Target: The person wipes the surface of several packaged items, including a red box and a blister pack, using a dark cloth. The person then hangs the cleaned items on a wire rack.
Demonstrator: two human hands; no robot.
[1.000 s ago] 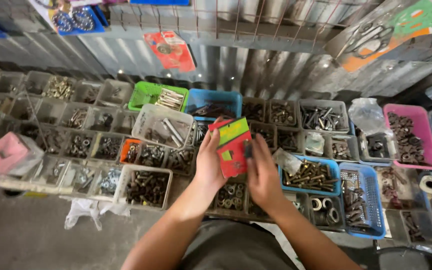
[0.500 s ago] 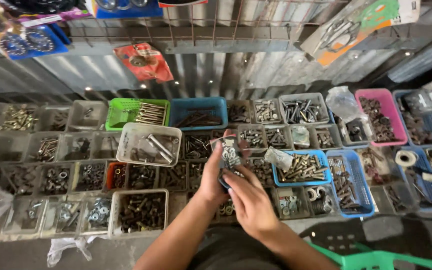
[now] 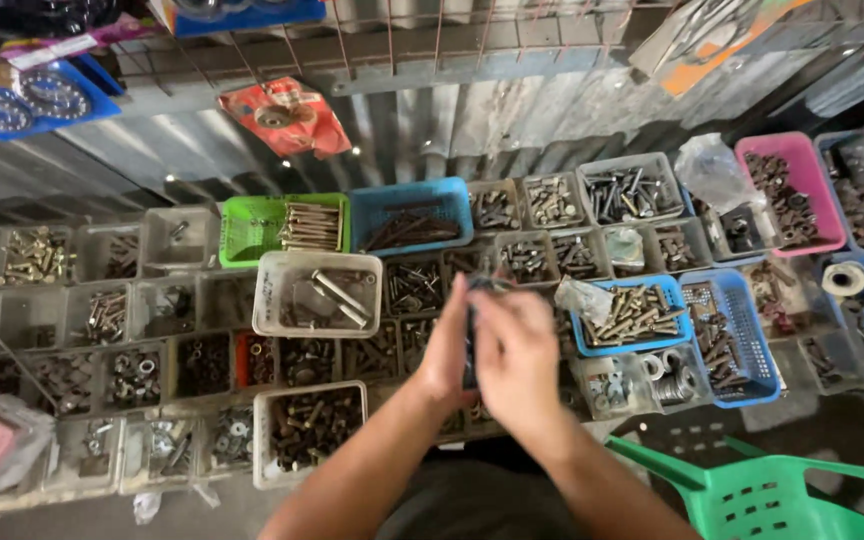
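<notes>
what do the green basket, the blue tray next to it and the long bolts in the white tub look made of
Green basket: likely moulded plastic, bright even colour and a slotted lattice wall.
Blue tray: also looks plastic, smooth matte rim of uniform colour.
Long bolts: seemingly steel with a pale, perhaps zinc-plated finish, grey and faintly shiny.
White tub: probably plastic, dull translucent off-white, grimy.

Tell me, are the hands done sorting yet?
Done: the small trays of bolts and nuts look filled. In hand: the left hand and right hand pinch a small dark item, too blurred to name. Left: it sits in no tray.
</notes>
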